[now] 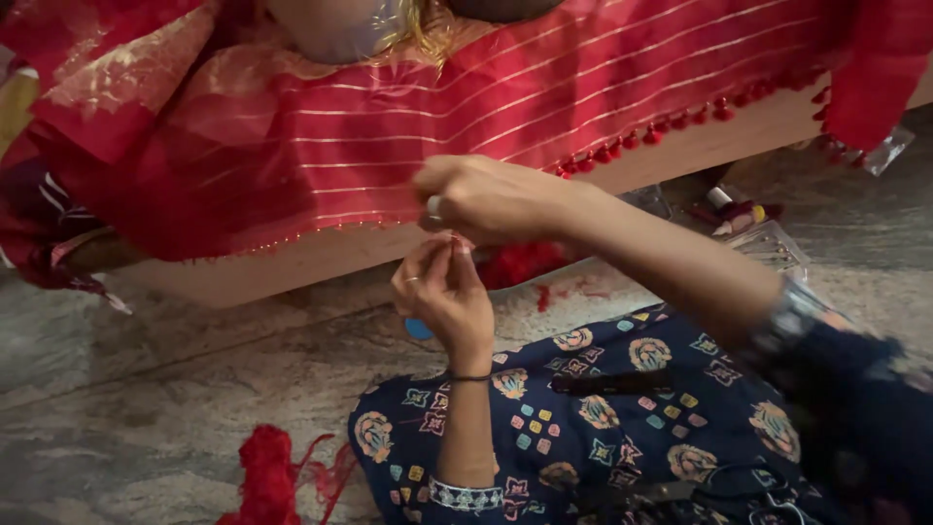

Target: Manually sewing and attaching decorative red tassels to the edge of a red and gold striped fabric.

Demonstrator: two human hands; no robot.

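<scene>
- Right hand (486,199) pinches red thread (454,238); left hand (442,292), at its 7 o'clock, pinches it too.
- Red sari (389,126) drapes at 12 o'clock; red thread bundle (267,476) lies at 7 o'clock.

You're over a mottled grey stone floor (146,389). A low pale wooden platform edge (292,258) runs across the upper frame, draped in red cloth. Small clear plastic boxes (777,248) sit on the floor at right. Light is soft, dim, indoor; no walls or windows visible.
</scene>
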